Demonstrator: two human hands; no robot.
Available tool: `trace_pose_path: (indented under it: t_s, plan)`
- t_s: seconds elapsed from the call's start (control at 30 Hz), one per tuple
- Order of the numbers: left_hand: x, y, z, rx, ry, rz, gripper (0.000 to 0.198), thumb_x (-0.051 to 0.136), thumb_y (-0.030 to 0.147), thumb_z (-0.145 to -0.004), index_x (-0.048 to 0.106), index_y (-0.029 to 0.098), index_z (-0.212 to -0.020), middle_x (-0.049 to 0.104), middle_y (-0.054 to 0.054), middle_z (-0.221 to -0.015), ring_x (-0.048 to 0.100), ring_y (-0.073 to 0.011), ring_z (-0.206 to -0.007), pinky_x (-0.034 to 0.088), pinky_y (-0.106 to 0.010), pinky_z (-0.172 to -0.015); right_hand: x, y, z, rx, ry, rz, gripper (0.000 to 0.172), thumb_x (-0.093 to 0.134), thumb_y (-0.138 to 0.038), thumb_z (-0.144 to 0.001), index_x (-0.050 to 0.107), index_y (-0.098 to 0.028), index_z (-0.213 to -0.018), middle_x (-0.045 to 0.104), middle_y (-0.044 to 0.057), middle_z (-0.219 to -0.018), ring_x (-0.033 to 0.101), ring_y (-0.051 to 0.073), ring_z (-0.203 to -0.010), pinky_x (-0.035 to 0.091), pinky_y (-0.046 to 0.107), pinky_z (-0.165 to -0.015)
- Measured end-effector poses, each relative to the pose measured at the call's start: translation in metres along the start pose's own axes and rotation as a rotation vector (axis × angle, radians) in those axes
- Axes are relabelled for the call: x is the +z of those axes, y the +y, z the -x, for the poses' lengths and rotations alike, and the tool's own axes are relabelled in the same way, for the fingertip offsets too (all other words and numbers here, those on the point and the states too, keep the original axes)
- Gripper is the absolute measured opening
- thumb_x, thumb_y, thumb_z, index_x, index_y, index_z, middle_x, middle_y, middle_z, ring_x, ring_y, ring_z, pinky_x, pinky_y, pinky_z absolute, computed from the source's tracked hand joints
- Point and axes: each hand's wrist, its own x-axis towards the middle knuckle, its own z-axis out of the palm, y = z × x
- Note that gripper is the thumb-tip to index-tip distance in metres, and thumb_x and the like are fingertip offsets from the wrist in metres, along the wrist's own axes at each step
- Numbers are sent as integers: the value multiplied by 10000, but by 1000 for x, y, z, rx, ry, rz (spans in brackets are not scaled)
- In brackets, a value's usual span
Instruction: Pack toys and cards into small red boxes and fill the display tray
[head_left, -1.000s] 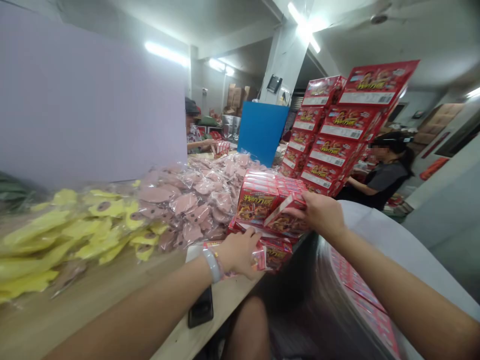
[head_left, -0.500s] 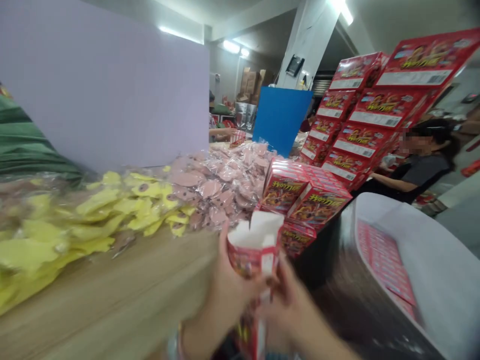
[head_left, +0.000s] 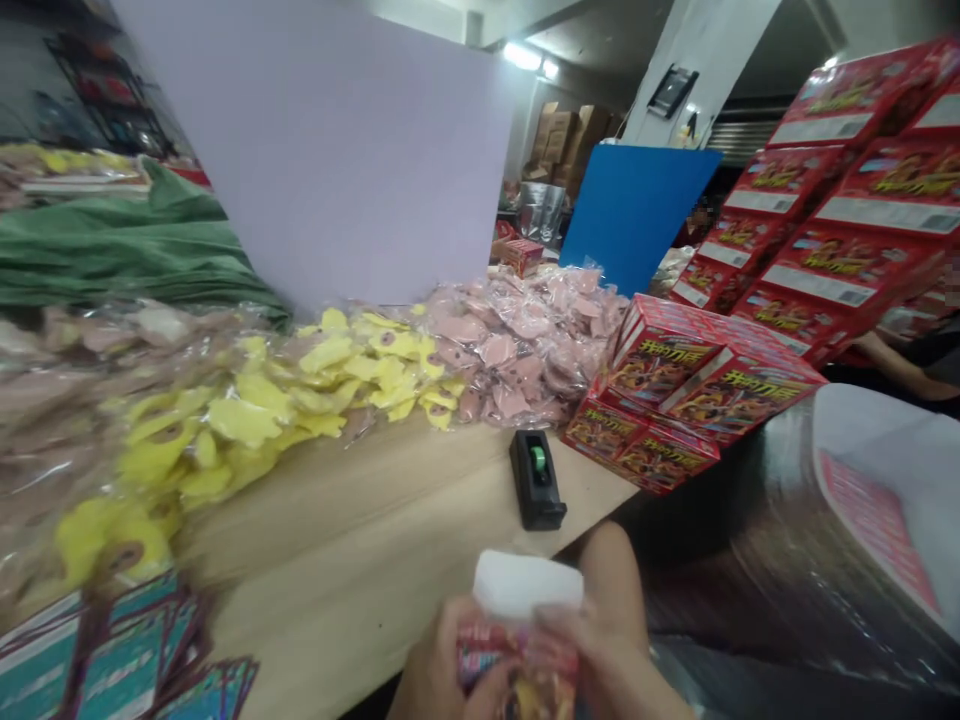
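Observation:
A small red printed cardboard box (head_left: pixel 517 665) is held low in front of me, with a white flap (head_left: pixel 525 585) standing up at its top. My left hand (head_left: pixel 450 660) is closed around the box's left side, thumb across its front. On the right side my right hand (head_left: pixel 600 650) grips the box near the base of the flap, its fingers slightly blurred. Just beyond lies a black tape dispenser (head_left: pixel 537 480) with a green core, on the wooden table (head_left: pixel 360 520).
Yellow wrapped pieces (head_left: pixel 255 400) and pink wrapped pieces (head_left: pixel 525 340) are heaped across the table. Teal cards (head_left: pixel 124 655) lie front left. Red boxes (head_left: pixel 690 380) are stacked at the right edge, beside a large lined container (head_left: pixel 735 560). Taller red cartons (head_left: pixel 817 230) rise behind.
My view has turned left and down, bringing the tape dispenser and teal cards into sight. The box has come lower, and its open top now shows a raised white flap.

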Motion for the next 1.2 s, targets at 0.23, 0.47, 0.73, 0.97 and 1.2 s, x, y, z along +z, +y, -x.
trace_pose_path:
  t_s: [0.23, 0.47, 0.73, 0.97, 1.2]
  plan:
    - [9, -24, -3, -190, -4, 298, 671, 629, 222, -653, 233, 162, -1191, 654, -57, -900, 625, -203, -791, 447, -315, -760, 6, -11, -8, -115, -266, 810, 416, 468, -456, -846, 635, -179, -1107, 679, 73, -994, 608, 225, -904, 452, 336, -828]
    - [-13, -13, 10, -152, -163, 279, 751, 693, 213, -656, 229, 168, -1244, 658, -29, -892, 619, -195, -790, 457, -310, -761, 27, -9, -8, -185, -192, 931, 305, 454, -329, -869, 675, -184, -1021, 702, 39, -870, 626, 214, -827, 473, 289, -749]
    - [-15, -23, 21, -73, -144, 232, 959, 757, 179, -589, 179, 164, -1355, 507, -109, -1222, 537, -204, -1035, 416, -315, -912, 37, -4, 18, -286, -378, 1119, 443, 549, -349, -814, 524, -238, -1242, 585, 93, -1204, 562, 250, -1032, 433, 356, -896]
    - [-100, 56, -17, 391, -396, -293, 416, 480, 211, -847, 478, 269, -1259, 632, -48, -1058, 593, -195, -908, 465, -297, -814, -21, -8, -5, -366, 408, 828, 457, 460, -484, -820, 498, -252, -1212, 472, 120, -1272, 512, 283, -1091, 440, 427, -884]
    - [-79, 50, -60, 421, -320, -611, 424, 438, 169, -874, 425, 196, -1296, 558, -108, -1205, 561, -240, -1016, 449, -363, -884, -74, -55, -88, 332, 598, 537, 288, 503, -303, -867, 507, -132, -1100, 598, 69, -932, 604, 152, -694, 512, 309, -578]
